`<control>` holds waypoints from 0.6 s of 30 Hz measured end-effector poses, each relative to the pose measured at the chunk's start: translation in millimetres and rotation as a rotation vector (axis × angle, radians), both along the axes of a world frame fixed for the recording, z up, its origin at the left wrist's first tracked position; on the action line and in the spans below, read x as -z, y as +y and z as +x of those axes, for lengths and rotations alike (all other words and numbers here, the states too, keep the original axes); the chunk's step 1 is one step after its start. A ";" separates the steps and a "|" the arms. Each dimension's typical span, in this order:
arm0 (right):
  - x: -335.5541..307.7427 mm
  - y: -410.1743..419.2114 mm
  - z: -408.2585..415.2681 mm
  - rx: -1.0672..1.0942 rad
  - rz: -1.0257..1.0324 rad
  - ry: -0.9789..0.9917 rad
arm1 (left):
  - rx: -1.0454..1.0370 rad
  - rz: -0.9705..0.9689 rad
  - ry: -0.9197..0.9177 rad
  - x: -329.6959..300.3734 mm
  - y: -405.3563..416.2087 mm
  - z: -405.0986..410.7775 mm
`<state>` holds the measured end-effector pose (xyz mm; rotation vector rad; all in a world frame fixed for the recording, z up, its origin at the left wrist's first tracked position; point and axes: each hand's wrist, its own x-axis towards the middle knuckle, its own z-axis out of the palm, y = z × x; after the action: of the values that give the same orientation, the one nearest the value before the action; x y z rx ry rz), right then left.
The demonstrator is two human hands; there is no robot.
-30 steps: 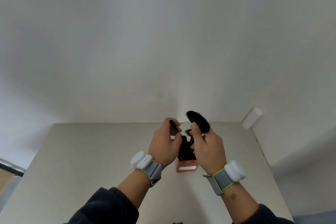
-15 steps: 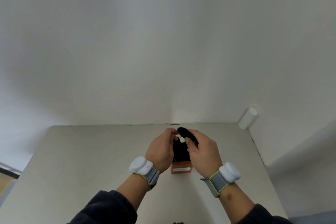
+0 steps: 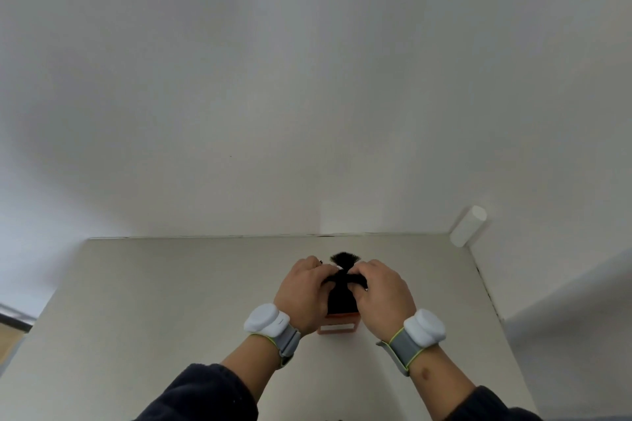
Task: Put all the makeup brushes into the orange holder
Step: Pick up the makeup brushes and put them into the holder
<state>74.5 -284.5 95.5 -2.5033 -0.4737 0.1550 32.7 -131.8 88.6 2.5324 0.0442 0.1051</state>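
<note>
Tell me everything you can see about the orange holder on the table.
The orange holder stands upright on the beige table, near its middle, between the person's wrists. Only its lower front shows: an orange, plastic-looking box with a paler rectangular panel, perhaps a label. Black makeup brushes fill it, one fluffy tip fanning out above. The left hand and right hand close over the brush tops from both sides, hiding its rim; whether they touch the holder itself cannot be told.
</note>
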 end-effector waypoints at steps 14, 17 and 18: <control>16.5 6.1 8.5 -0.062 -0.122 0.016 | -0.058 -0.019 -0.008 8.0 -6.6 8.6; 8.7 4.2 9.8 -0.069 -0.086 0.031 | -0.047 0.024 -0.006 9.3 -7.4 8.6; 3.6 3.1 9.1 -0.046 -0.076 0.035 | -0.047 0.037 0.003 10.3 -7.0 7.4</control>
<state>83.7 -281.4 91.9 -2.5598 -0.5205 0.2391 40.1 -138.8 78.3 2.5692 0.1043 0.1214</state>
